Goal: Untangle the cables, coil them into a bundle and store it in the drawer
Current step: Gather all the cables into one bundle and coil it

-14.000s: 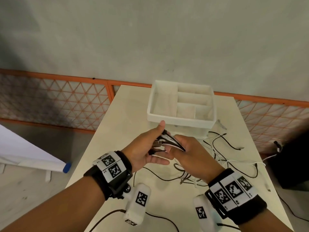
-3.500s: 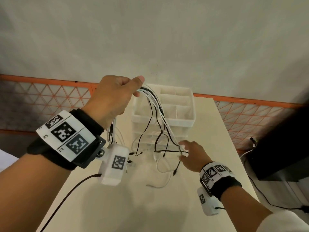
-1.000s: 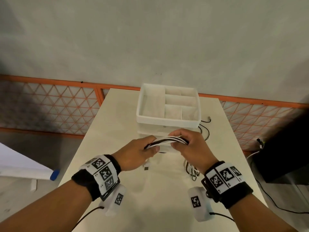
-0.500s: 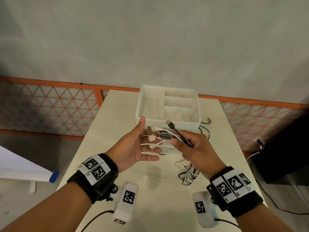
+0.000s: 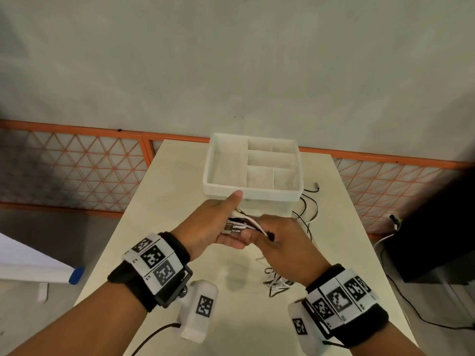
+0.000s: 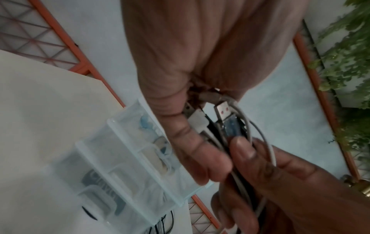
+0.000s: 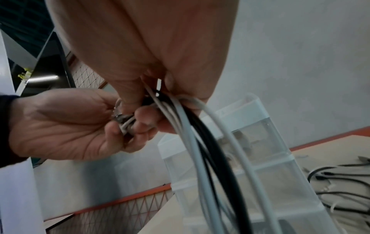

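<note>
Two hands met above the table (image 5: pixel 164 201), just in front of the drawer unit (image 5: pixel 253 194). Farthest left, the left hand (image 5: pixel 209 227) lay palm-up with its thumb raised toward the unit's front rim, while its fingers curled under the plug ends of the cables (image 5: pixel 240 226); the left wrist view showed a white plug (image 6: pixel 198 121) and a blue-cored USB plug (image 6: pixel 226 117) lying between thumb and fingers (image 6: pixel 202 152), so that hand was clamped on the bundle's end. Immediately right of those fingers, touching them, the right hand (image 5: pixel 281 240) closed around the same cables, with its thumb pressed down on the plugs. From under its fingers (image 7: pixel 148 121) the white and black strands (image 7: pixel 204 142) ran down together, and the loose remainder (image 5: pixel 276 282) lay on the table below the right wrist. Farther right, beside the unit, other dark cable runs (image 5: pixel 307 204) rested on the tabletop. The unit's open top tray (image 5: pixel 213 160), beyond the fingertips, was divided into compartments.
</note>
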The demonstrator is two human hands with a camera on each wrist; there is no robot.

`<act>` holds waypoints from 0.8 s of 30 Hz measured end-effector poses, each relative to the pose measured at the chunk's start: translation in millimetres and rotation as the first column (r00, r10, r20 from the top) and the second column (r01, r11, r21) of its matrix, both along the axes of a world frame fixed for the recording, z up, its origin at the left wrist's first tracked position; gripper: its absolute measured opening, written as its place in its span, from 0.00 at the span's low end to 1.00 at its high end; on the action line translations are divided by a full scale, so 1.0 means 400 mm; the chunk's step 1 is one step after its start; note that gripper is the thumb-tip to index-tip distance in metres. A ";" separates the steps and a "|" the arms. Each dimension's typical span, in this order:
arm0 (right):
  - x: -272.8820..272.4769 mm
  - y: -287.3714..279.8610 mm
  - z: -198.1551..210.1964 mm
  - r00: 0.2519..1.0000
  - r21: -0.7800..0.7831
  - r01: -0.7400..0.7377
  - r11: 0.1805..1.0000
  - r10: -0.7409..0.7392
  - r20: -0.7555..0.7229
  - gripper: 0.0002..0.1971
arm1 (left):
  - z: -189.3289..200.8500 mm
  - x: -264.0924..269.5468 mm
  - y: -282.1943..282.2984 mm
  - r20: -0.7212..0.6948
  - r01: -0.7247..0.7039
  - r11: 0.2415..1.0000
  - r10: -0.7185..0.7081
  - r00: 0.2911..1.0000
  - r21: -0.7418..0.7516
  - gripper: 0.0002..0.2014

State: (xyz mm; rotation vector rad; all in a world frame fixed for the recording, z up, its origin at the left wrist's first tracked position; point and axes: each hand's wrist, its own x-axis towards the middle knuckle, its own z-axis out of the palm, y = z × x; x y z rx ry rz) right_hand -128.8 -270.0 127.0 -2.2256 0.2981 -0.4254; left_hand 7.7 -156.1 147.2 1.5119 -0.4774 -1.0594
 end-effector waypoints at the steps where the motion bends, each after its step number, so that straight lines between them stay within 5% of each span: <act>1: 0.002 0.004 -0.001 1.000 0.055 0.016 0.998 -0.017 0.012 0.09 | -0.003 0.002 0.000 0.028 -0.001 1.000 0.001 1.000 0.005 0.26; 6: 0.012 0.002 -0.008 0.975 0.285 0.222 0.933 -0.218 -0.044 0.10 | -0.026 0.004 0.003 0.062 -0.094 0.996 0.094 0.994 -0.005 0.26; 11: 0.012 0.010 -0.011 0.977 0.390 0.194 0.900 -0.213 0.004 0.04 | -0.017 -0.002 0.003 0.008 -0.028 1.000 0.028 1.000 -0.004 0.30; 20: 0.028 0.021 -0.024 0.970 0.083 0.238 0.968 -0.241 0.032 0.07 | -0.022 -0.008 -0.004 0.066 0.096 0.995 -0.097 0.993 0.022 0.38; 24: 0.027 0.023 -0.018 0.981 0.058 0.186 0.981 -0.188 0.044 0.08 | -0.045 -0.009 0.004 0.207 0.043 0.999 -0.043 0.977 0.005 0.35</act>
